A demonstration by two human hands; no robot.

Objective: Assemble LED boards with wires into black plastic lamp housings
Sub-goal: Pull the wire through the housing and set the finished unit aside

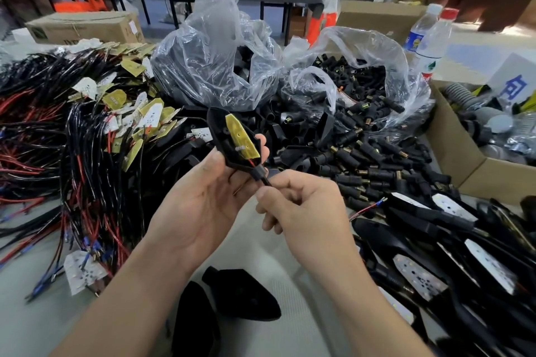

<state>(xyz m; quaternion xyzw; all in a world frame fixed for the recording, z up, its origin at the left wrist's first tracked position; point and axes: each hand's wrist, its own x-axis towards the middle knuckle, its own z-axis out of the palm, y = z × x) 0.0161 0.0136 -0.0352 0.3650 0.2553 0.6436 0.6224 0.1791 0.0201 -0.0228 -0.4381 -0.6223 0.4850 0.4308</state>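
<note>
In two hands [203, 206] [307, 206] — one housing [215, 126], one wire [265, 181]

Of the person, only two hands and two forearms are shown. The left hand [203, 206] and the right hand [304, 206] are uncovered, and the left forearm [121, 298] and the right forearm [362, 298] are bare as far as the lower edge of the view. The fingers are seen to be rather broad. Creases are shown across the left palm, and knuckles are outlined on the back of the right hand. What clothing is worn cannot be told.
</note>
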